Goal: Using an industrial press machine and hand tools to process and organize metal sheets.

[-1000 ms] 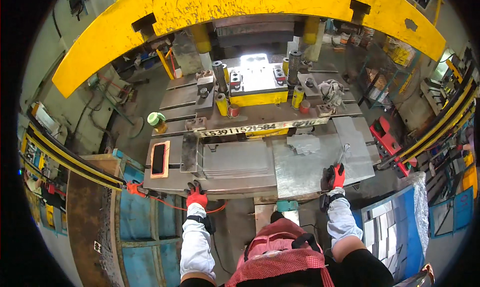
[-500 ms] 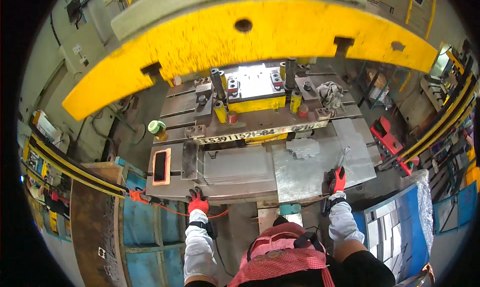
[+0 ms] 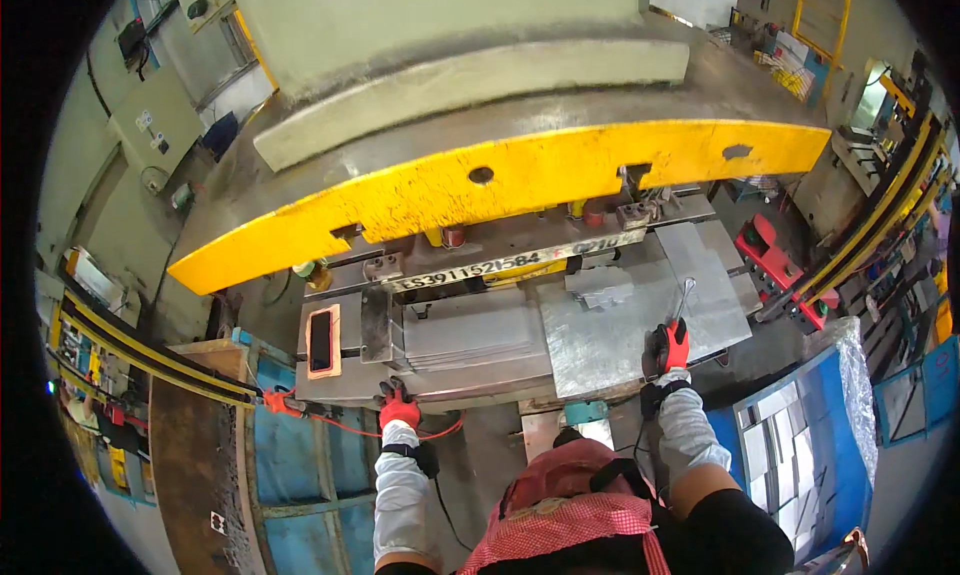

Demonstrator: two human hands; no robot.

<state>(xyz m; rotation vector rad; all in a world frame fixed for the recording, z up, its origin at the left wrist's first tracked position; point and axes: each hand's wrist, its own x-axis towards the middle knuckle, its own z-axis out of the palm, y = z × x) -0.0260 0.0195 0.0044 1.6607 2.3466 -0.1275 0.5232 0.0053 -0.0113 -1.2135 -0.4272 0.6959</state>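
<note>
My left hand (image 3: 399,407), in a red glove with dark fingers, rests at the front edge of the press table, fingers spread and nothing visible in them. A stack of flat grey metal sheets (image 3: 468,332) lies just beyond it. On the right, my gloved right hand (image 3: 672,347) is closed around a slim wrench-like metal tool (image 3: 686,297) with a rounded end. That tool points away from me over a wide bare metal plate (image 3: 590,347). Small cut metal pieces (image 3: 600,286) lie farther back on this plate. The yellow-edged press ram (image 3: 480,190) covers most of the die.
A phone (image 3: 320,341) lies at the table's left, beside a steel block (image 3: 378,325). Red control equipment (image 3: 775,267) stands at the right. A blue bin (image 3: 835,415) with metal pieces is at the lower right. An orange cable (image 3: 345,427) runs below the table's front left.
The yellow-edged press ram has come down and now hides the die's upper part and the rag. Both my hands stay in nearly the same place.
</note>
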